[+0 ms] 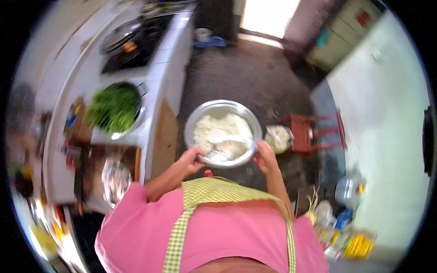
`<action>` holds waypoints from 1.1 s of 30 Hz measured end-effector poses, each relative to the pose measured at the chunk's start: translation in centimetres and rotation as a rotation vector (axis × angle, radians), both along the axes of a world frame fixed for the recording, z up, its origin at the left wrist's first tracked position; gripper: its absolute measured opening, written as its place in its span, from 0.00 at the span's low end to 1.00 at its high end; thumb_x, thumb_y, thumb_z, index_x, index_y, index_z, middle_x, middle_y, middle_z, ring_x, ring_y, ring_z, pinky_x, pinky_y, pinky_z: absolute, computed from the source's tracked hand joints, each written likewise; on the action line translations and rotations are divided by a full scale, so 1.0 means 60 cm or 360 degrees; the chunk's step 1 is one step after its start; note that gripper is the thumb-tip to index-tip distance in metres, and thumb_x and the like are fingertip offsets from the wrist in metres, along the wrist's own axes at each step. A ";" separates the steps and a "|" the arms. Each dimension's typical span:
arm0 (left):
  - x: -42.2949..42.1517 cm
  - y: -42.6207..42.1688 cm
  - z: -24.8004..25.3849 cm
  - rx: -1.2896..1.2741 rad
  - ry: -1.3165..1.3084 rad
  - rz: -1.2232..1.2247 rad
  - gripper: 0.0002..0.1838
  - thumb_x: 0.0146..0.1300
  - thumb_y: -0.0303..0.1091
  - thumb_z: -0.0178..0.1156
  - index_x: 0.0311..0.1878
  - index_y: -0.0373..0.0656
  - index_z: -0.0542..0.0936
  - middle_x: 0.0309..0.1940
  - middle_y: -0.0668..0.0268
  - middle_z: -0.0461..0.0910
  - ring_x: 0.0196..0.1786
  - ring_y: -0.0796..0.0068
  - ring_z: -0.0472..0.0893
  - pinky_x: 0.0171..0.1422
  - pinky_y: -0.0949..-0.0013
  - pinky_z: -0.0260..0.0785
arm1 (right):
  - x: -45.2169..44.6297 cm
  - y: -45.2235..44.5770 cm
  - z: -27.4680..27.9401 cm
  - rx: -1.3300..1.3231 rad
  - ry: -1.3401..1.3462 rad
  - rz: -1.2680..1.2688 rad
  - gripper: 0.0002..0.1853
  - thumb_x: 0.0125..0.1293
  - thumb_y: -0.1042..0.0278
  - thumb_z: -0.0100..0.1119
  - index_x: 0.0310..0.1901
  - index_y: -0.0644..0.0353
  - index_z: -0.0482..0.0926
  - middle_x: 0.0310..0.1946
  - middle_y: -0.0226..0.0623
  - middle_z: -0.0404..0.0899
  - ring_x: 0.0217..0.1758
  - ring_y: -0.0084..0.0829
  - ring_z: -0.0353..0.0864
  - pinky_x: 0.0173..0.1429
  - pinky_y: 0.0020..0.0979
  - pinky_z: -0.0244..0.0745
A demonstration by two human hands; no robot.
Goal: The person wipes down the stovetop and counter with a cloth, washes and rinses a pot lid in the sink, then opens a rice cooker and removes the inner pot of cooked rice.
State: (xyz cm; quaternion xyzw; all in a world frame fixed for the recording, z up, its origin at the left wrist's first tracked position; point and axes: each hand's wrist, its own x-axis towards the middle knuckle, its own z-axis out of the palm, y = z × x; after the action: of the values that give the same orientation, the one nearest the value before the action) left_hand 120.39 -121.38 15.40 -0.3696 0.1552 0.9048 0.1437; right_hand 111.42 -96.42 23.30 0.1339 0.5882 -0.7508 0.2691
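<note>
A round metal basin (223,103) is held out in front of my body, above the dark floor. Inside it lies a heap of white, crumbly-looking food (234,125), and a pale spoon-like utensil (219,136) rests on top; blur hides its exact kind. My left hand (192,161) grips the basin's near left rim, fingers closed around the edge. On the opposite side, my right hand (265,157) grips the near right rim. The fingers under the basin are hidden.
Along the left runs a tiled counter (160,68) with a stove (136,48) and a pot of leafy greens (114,109). At right stand a small red chair (302,133), a bag (278,138), a large clear bottle (349,191) and yellow bottles (358,245). A bright doorway (268,18) lies ahead.
</note>
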 end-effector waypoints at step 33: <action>-0.147 0.131 0.229 -0.1320 0.0153 -0.2009 0.05 0.48 0.21 0.49 0.24 0.40 0.64 0.20 0.64 0.63 0.23 0.68 0.68 0.29 0.64 0.66 | 0.278 0.038 -0.039 -0.0377 -0.0308 -0.1510 0.11 0.55 0.56 0.53 0.26 0.55 0.74 0.17 0.29 0.72 0.15 0.20 0.67 0.18 0.22 0.58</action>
State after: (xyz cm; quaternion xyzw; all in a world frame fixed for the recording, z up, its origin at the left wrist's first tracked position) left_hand 111.58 -113.53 29.12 -0.1945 0.6711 0.5334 0.4768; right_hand 128.10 -94.12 20.98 0.4242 0.3454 -0.8364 -0.0353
